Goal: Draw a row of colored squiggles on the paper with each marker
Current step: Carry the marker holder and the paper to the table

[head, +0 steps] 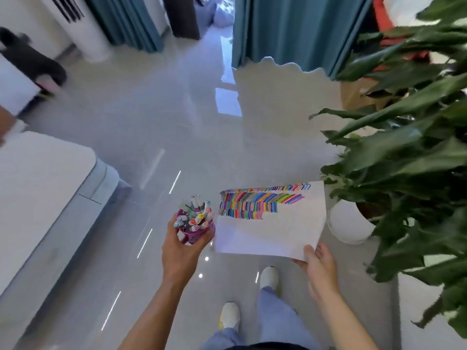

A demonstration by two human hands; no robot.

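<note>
Many markers (195,218) stand in a purple cup (194,234). The left hand (180,245) wraps its fingers (174,224) around the cup. The right hand (319,263) pinches the paper (273,233) by its corner.

Light blue jeans (274,317), white shoes (269,277)

single head view, wide-angle, tilted forward-down from standing height; left hand (182,245), right hand (319,267) close, floor (151,122) farther.
</note>
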